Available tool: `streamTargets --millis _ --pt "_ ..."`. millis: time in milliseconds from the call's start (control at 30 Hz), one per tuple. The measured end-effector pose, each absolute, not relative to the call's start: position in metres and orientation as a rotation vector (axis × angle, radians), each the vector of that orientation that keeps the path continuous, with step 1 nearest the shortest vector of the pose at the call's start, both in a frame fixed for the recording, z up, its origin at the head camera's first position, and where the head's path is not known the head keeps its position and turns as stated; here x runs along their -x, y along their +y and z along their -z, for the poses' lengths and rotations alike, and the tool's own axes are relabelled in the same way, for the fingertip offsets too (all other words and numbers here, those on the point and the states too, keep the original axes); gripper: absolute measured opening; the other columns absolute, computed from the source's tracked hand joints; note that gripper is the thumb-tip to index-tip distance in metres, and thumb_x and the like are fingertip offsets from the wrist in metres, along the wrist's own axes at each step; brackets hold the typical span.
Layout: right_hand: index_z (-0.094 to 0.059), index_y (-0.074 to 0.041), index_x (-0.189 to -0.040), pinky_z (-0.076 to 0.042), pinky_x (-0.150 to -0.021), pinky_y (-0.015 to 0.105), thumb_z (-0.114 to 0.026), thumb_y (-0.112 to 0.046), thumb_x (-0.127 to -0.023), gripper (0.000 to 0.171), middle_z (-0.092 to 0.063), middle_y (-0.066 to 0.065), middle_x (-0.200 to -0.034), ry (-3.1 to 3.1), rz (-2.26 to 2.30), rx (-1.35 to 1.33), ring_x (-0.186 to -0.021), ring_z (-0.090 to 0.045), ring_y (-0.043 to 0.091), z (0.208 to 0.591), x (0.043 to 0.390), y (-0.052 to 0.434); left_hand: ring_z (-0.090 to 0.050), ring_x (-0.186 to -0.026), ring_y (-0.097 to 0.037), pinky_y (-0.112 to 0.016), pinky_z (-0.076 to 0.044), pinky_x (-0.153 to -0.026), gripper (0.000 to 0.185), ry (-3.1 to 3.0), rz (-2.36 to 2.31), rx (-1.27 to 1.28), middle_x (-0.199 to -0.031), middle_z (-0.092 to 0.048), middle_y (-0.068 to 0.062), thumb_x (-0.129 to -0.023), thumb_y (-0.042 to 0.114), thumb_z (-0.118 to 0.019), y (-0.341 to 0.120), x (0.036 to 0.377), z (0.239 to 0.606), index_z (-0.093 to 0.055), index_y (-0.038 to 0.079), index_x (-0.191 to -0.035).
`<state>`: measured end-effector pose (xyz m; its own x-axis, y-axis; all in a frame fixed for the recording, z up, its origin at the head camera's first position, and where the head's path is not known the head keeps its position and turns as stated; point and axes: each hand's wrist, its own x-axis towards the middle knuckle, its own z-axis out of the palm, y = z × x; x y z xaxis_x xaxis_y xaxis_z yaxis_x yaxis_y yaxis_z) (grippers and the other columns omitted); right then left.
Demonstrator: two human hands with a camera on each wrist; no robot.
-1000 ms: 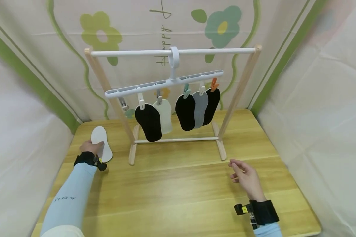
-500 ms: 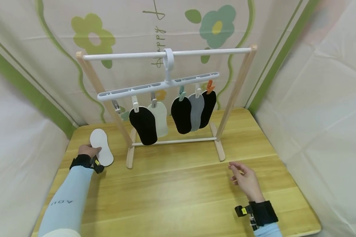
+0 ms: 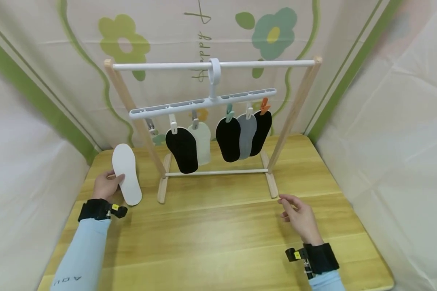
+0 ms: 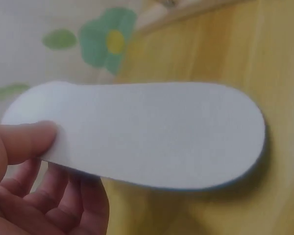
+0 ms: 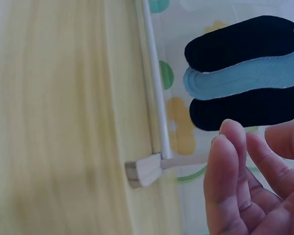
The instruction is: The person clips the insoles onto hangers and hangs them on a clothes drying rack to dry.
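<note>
The left hand pinches a white insole, thumb on top and fingers curled under; the insole is flat, soft-looking and foot-shaped, lifted a bit over the left side of the smooth wooden table; the right hand is above the table, fingers loose and a little apart, holding nothing; black, grey and cream insoles hang by clips on the rack.

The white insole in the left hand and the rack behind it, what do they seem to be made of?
White insole: probably foam or felt, matte; it is thin and bows slightly where the left hand pinches it.
Rack: side posts and feet look like pale unvarnished wood with visible grain; the rails are smooth white, plastic or painted metal, hard to tell which.
</note>
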<state>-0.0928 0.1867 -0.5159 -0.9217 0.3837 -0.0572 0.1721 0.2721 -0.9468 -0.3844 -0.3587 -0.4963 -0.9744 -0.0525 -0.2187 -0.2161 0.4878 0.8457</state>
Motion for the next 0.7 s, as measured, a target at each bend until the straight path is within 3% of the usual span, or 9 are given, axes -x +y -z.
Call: streamTargets --millis 200,333,567,700 --pt "-0.059 -0.002 -0.131 -0.059 -0.066 0.031 -0.052 -0.024 -0.105 0.035 -0.063 0.022 -0.123 -2.365 -1.710 0.478 -0.078 -0.066 0.029 0.506 0.101 0.186 -0.061 -0.100 -0.021 -0.030 -0.057 -0.080 0.063 2.629 -1.608 0.163 -0.134 -0.053 -0.028 -0.099 0.033 -0.061 -0.339 0.354 0.475 -0.039 -0.004 -0.145" --pt "-0.060 -0.003 -0.130 -0.059 -0.067 0.032 -0.053 -0.025 -0.104 0.035 -0.064 0.020 -0.121 -2.363 -1.715 0.433 -0.077 -0.066 0.027 0.500 0.106 0.184 -0.060 -0.101 -0.020 -0.023 -0.056 -0.077 0.060 2.623 -1.690 0.108 -0.131 -0.054 -0.026 -0.099 0.032 -0.062 -0.324 0.332 0.465 -0.041 -0.003 -0.143" --pt "-0.062 0.000 -0.128 -0.059 -0.065 0.032 -0.056 -0.022 -0.103 0.033 -0.063 0.026 -0.120 -2.327 -1.753 0.297 -0.075 -0.066 0.028 0.491 0.116 0.172 -0.060 -0.100 -0.015 -0.027 -0.056 -0.082 0.055 2.572 -1.815 0.075 -0.126 -0.057 -0.021 -0.097 0.031 -0.066 -0.303 0.297 0.461 -0.046 -0.001 -0.136" --pt "-0.063 -0.002 -0.127 -0.059 -0.065 0.032 -0.057 -0.021 -0.103 0.031 -0.064 0.022 -0.119 -2.329 -1.761 0.209 -0.074 -0.066 0.031 0.485 0.123 0.162 -0.060 -0.103 -0.018 -0.025 -0.055 -0.081 0.050 2.560 -1.873 0.036 -0.124 -0.059 -0.020 -0.096 0.028 -0.067 -0.291 0.284 0.465 -0.048 0.000 -0.133"
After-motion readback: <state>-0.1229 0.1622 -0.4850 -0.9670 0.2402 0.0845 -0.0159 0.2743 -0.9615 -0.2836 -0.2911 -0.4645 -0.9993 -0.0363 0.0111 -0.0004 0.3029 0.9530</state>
